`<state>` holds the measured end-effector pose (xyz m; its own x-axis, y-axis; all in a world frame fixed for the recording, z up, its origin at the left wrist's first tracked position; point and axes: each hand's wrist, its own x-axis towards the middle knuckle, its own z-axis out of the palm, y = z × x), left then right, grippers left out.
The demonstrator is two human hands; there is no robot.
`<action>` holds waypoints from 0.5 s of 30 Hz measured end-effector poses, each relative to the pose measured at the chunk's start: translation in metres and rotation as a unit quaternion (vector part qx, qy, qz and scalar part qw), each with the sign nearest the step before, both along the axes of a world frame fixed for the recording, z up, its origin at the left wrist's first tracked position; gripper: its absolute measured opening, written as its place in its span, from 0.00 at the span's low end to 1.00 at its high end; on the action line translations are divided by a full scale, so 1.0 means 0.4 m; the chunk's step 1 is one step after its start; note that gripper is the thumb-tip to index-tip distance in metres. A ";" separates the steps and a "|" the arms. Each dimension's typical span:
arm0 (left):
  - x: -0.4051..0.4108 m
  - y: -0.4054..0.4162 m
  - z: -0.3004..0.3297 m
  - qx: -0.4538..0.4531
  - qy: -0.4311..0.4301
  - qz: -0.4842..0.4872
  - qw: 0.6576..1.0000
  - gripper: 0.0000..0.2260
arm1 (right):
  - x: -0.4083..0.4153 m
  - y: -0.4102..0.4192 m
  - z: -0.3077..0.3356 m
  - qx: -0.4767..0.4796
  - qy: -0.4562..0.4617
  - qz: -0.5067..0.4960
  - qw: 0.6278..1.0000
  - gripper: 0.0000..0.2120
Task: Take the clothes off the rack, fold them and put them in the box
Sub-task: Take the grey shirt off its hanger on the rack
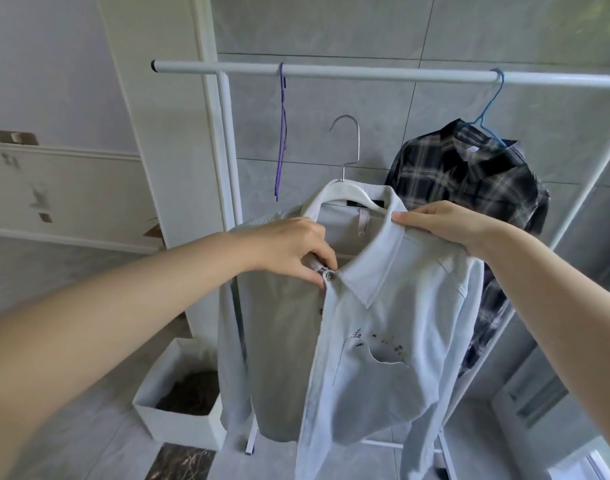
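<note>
pale blue shirt [383, 341] on hanger [345, 188], both hands pinching collar

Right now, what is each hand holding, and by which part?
Both hold the pale blue shirt: the left hand pinches the placket at the top button, the right hand grips the collar near the shoulder.

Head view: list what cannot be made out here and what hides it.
- Box contents: a dark heap, too dim and blurred to identify; the light blue shirt covers the box's right side.
- Plaid shirt: lower part hidden behind the light blue shirt and the right hand.
- Collar label: lettering too small.
- Rack rail: right end cut off by the frame edge.
- Top button: left hand fingers hide its state.
</note>
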<state>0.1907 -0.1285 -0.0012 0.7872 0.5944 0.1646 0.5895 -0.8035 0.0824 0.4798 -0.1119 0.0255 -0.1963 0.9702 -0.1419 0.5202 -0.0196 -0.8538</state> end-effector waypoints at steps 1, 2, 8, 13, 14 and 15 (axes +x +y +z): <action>0.003 -0.002 0.000 -0.010 0.001 0.004 1.000 0.13 | 0.002 0.000 -0.002 0.001 -0.003 -0.002 1.000 0.19; 0.006 -0.004 0.000 -0.022 0.000 0.009 1.000 0.14 | 0.003 -0.001 -0.003 0.001 -0.006 -0.003 1.000 0.18; 0.025 -0.012 -0.013 -0.043 -0.033 0.026 0.998 0.11 | 0.007 -0.005 -0.013 0.003 -0.019 -0.010 1.000 0.18; 0.026 -0.016 -0.003 -0.019 -0.055 0.028 0.998 0.08 | 0.011 -0.012 -0.015 0.000 -0.016 -0.014 1.000 0.19; 0.026 -0.016 -0.002 -0.015 -0.061 0.022 0.998 0.07 | 0.012 -0.013 -0.015 0.000 -0.016 -0.014 1.000 0.19; 0.028 -0.015 -0.002 -0.015 -0.071 0.013 0.997 0.07 | 0.013 -0.015 -0.014 -0.001 -0.017 -0.014 1.000 0.19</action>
